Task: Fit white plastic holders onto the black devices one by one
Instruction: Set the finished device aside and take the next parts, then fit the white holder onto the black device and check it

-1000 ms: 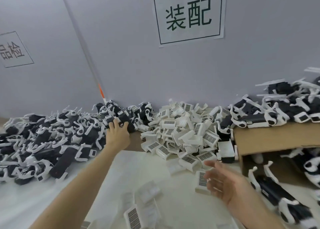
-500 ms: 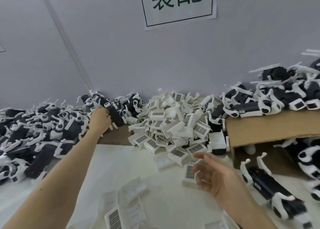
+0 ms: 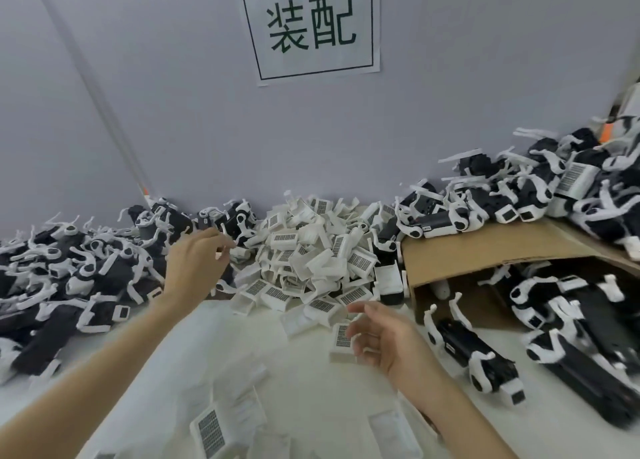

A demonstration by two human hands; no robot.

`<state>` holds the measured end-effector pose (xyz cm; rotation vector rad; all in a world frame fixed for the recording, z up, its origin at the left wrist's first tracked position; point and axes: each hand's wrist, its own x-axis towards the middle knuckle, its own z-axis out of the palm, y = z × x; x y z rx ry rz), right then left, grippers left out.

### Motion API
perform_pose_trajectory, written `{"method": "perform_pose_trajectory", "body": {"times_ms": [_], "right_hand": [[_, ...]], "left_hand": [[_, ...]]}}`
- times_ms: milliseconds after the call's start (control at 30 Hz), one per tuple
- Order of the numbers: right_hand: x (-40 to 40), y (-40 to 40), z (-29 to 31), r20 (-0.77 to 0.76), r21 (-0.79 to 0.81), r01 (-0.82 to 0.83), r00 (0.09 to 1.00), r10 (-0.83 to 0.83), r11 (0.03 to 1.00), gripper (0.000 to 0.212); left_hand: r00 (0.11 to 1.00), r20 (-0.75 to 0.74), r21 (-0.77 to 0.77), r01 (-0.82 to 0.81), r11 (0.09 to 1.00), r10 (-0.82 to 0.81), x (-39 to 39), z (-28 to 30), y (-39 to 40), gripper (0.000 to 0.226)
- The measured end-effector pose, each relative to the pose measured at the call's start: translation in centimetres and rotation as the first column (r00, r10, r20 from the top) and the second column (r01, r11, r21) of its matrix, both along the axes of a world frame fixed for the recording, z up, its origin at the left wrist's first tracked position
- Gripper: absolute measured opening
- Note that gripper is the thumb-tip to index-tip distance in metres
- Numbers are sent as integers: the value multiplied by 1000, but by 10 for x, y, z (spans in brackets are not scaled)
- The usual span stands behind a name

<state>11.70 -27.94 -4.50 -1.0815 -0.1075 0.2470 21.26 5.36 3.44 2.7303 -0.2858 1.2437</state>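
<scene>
Neither hand grips anything — left hand (image 3: 197,261) hovers, fingers loosely curled, over the fitted black devices (image 3: 79,271); right hand (image 3: 384,340) relaxed beside a loose white holder (image 3: 343,341). Wall sign (image 3: 310,25) reads "装配". White holders pile (image 3: 311,261) at centre; cardboard box (image 3: 485,250) right. Half a second earlier the left hand was down on the device heap — now lifted off.
</scene>
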Motion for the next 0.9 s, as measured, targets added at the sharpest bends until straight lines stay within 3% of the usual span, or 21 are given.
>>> {"method": "perform_pose_trajectory", "body": {"times_ms": [167,233,333,433,567,667,800,900], "right_hand": [[-4,-2,-1,20,-21,4,1000,-4,1000,34],[-8,1,3,55,-56,22,998,-19,998,38],[-18,6,15,211,-298,121,976,-58,947,44],[-28,14,23,340,-504,197,940,-16,841,54],[-37,22,24,311,-561,129,948,64,818,43],[-37,20,25,246,-550,54,964,99,834,35],[-36,13,17,309,-564,186,951,-3,805,31],[-40,12,10,239,-412,120,971,-20,903,47]], "left_hand": [[976,105,-171,206,964,-190,-67,-14,-42,11],[969,135,-310,239,920,-206,-90,-24,-59,14],[958,139,-596,284,751,-252,-114,-34,-85,17],[945,158,-780,296,552,-285,-125,-41,-102,23],[906,135,-921,264,287,-401,-138,-48,-108,23],[884,119,-955,226,192,-452,-143,-48,-109,15],[853,121,-982,177,63,-507,-142,-46,-108,7],[804,164,-985,167,-48,-571,-142,-45,-106,14]]}}
